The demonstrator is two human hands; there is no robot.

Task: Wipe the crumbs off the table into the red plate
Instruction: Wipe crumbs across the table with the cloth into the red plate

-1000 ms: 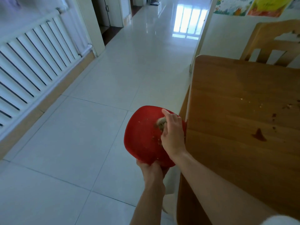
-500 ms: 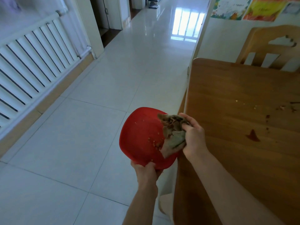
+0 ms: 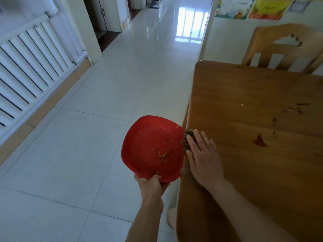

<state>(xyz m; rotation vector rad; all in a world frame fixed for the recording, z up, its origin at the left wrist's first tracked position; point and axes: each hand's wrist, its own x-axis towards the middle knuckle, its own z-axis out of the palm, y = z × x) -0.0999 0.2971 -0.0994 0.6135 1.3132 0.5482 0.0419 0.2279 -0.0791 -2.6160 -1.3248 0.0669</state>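
A: Head view check. Where is the plate (image 3: 150, 147)?

B: Off the table (image 3: 253, 105) edge, immediately left of the right hand (image 3: 203, 159). Its right rim meets the edge. The left hand (image 3: 152, 185) clamps the near rim, thumb on top, fingers curled beneath.

A: Right hand state?

B: Flat, fingers extended and nearly together, palm pressing a cloth (image 3: 186, 142) onto the table at the edge. Cloth protrudes past the fingertips (image 3: 192, 137), touching the plate rim. It presses rather than grips.

A: Procedure for this step?

B: Judgement only: keep the rim tight against and slightly below the edge, so no gap opens. Sweep with even pressure in one stroke toward the plate. Hold the plate level; crumbs (image 3: 163, 154) already lie in it.

A: Remaining work?

B: Debris (image 3: 288, 110) and a dark stain (image 3: 259, 141) lie well right of the right hand, unwiped.
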